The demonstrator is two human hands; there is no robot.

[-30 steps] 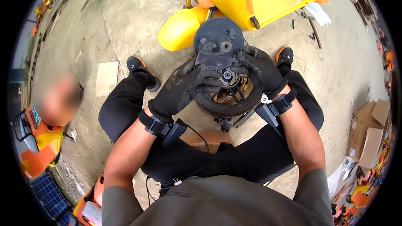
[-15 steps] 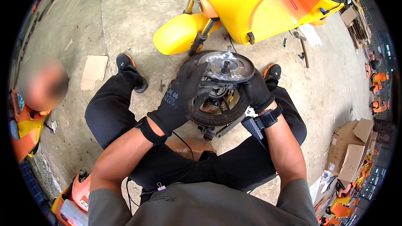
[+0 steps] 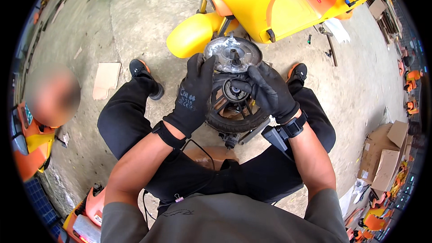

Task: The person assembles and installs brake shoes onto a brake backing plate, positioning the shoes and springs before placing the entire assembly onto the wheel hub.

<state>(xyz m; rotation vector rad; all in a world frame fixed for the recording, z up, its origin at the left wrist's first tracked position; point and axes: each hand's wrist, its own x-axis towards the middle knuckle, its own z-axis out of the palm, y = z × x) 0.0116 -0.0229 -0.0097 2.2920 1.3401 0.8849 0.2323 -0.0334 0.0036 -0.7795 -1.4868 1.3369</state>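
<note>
A yellow scooter [image 3: 254, 2] is positioned ahead of you. A wheel [image 3: 234, 93] sits between your legs [image 3: 127, 114], presumably for equal reach. Your gloved left hand [image 3: 195, 92] and right hand [image 3: 270, 92], fingers partly curled, grip opposite sides of a round metal cover [image 3: 246, 55], seemingly to balance it. The cover tilts towards you over the wheel's far part; contact between them cannot be determined.

Fisheye view from head, facing down at hands [image 3: 191, 96], near.

Black-gloved hands [image 3: 191, 96], grey short-sleeved shirt [image 3: 225, 220], black trousers [image 3: 126, 119], black wrist straps [image 3: 167, 136]
</note>
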